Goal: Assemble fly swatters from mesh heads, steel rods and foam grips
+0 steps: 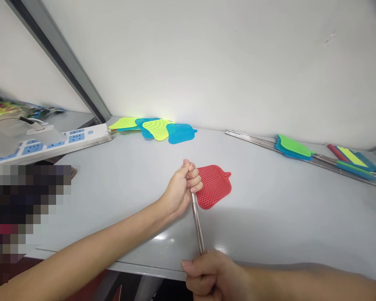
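A shiny metal telescopic rod (197,221) runs between my two hands above the front of the table. Wrapped round its far end is my left hand (184,184), fingers closed. My right hand (214,274) grips the near end, close to the table's front edge, and hides that end of the rod. Just right of my left hand lies a red fly swatter head (213,186), a perforated plastic piece with its stubby neck pointing right. My left fingers overlap its left edge in view; whether they touch it I cannot tell.
Blue and yellow swatter heads (181,133) lie by the back wall. At right are metal rods (250,140), green and blue swatter heads (293,145) and coloured plastic strips (352,158). A power strip (77,140) with plugs sits at left, near a pixelated area.
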Demonstrator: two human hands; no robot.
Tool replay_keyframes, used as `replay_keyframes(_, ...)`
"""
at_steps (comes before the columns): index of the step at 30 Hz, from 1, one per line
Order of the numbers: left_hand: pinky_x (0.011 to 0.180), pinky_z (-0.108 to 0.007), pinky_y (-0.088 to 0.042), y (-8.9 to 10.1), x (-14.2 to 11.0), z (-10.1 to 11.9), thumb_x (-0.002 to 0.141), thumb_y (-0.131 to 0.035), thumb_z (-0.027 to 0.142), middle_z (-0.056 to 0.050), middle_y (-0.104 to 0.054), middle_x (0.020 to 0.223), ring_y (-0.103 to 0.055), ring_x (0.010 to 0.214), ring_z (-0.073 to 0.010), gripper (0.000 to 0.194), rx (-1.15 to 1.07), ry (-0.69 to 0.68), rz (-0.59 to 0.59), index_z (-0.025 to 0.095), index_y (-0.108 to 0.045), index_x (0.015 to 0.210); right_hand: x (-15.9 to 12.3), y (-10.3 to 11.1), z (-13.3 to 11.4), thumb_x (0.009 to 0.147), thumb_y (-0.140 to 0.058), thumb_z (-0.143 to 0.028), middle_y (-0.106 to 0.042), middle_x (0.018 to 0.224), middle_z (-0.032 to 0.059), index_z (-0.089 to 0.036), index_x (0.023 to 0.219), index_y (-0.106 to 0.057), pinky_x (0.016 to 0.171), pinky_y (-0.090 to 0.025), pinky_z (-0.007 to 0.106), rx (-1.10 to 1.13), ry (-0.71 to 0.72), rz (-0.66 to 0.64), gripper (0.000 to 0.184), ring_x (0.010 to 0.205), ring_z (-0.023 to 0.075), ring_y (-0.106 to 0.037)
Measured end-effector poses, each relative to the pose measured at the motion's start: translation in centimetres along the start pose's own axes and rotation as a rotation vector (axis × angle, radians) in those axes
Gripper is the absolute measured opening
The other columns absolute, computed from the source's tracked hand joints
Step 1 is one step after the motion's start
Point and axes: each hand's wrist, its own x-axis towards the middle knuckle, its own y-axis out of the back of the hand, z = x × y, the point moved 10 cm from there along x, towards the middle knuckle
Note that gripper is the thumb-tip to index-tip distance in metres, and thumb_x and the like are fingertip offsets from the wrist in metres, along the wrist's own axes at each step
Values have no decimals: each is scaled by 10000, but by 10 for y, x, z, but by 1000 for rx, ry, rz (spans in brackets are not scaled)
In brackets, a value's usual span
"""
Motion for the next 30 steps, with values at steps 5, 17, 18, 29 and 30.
replay_keyframes(5, 338, -138, -242, 1, -3, -9, 836, -400, 345, 76, -172, 523, -178, 369, -30, 312, 2, 31, 8, 159, -345, 592, -1, -3, 1, 732, -372, -327, -212, 287, -59, -189, 409, -270, 243, -99, 193, 93, -21, -98, 365, 253, 53, -168)
replay_keyframes(17, 479, -204, -358, -2, -10, -28, 827, -379, 408, 63, -210, 508, -257, 435, -68, 365, -4, 92, -25, 173, -311, 555, -9, -11, -10, 800, -311, -321, -271, 320, -54, -177, 460, -284, 305, -183, 188, 250, 38, -290, 371, 272, 65, -233)
replay_keyframes(18, 484, -207, -362, -2, -11, -29, 826, -377, 411, 62, -219, 505, -264, 436, -70, 362, -1, 94, -18, 176, -313, 559, -10, -11, -11, 803, -307, -321, -268, 321, -55, -177, 461, -282, 306, -182, 188, 249, 43, -293, 372, 272, 65, -228)
replay_keyframes(29, 646, -237, -422, 4, -18, -32, 810, -398, 422, 19, -462, 621, -467, 575, -96, 306, 138, 67, 9, 188, -361, 615, -9, -9, -13, 808, -292, -320, -232, 318, -53, -172, 444, -261, 290, -180, 183, 221, 26, -268, 394, 268, 70, -218)
replay_keyframes(30, 628, -232, -419, 3, -19, -35, 815, -386, 424, 18, -469, 624, -466, 568, -95, 306, 138, 72, 3, 188, -361, 621, -9, -9, -15, 809, -291, -328, -224, 323, -53, -173, 444, -261, 287, -174, 184, 224, 33, -268, 398, 271, 75, -212)
